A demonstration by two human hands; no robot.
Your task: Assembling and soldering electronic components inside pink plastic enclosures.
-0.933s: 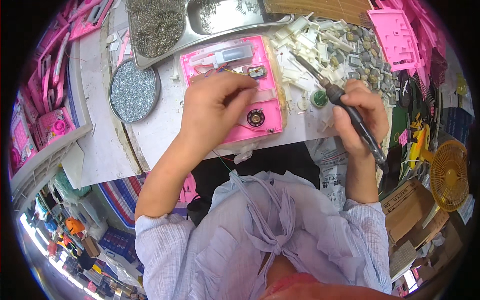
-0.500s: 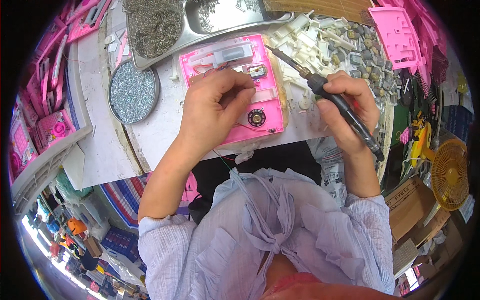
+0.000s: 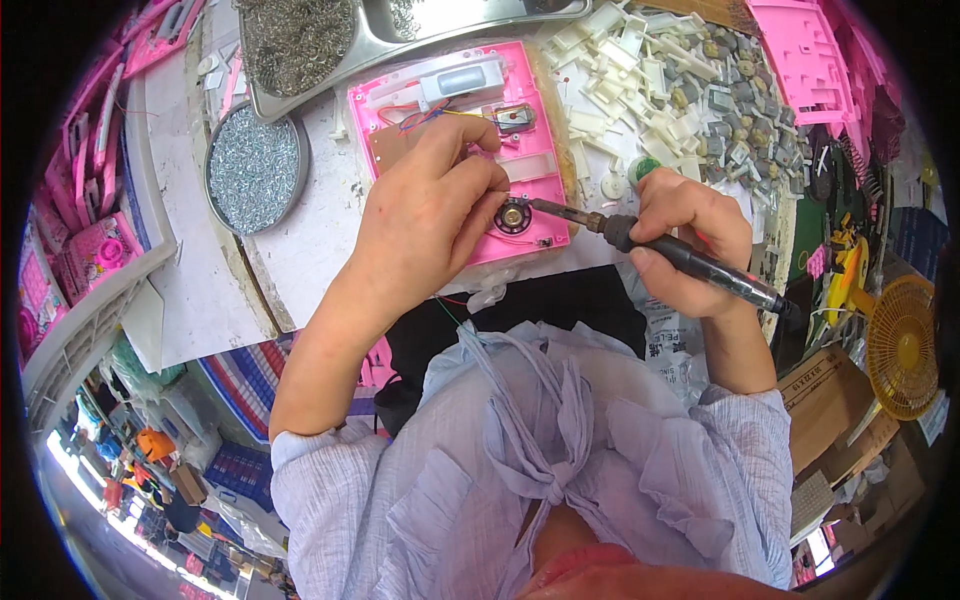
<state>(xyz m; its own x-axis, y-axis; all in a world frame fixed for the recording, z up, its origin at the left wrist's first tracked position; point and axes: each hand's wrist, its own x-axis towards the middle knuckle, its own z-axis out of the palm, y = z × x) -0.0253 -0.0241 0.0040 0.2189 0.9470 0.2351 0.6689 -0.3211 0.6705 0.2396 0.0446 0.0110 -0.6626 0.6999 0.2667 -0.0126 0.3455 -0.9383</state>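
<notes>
A pink plastic casing [image 3: 535,90] lies on the table in front of me. It holds a small round speaker [image 3: 513,216], a brown board [image 3: 390,145], thin wires and a small boxed part [image 3: 515,118]. My left hand [image 3: 415,200] rests over the casing's left half, thumb and fingers pinched beside the speaker; what they pinch is hidden. In my right hand [image 3: 700,225] is a black-handled soldering iron [image 3: 735,281], pointing left. Its tip is at the speaker's right rim; whether it touches cannot be told.
A round dish of small screws [image 3: 255,170] stands left of the casing. Behind it is a metal tray [image 3: 375,55] with springs. White plastic parts [image 3: 640,90] and grey parts [image 3: 745,120] are heaped at the right. A yellow fan [image 3: 900,345] is at far right.
My right hand has swung the soldering iron's tip down from the casing's upper right edge to the speaker. My left hand stays pinched over the casing, with its fingertips slightly lower, near the speaker.
</notes>
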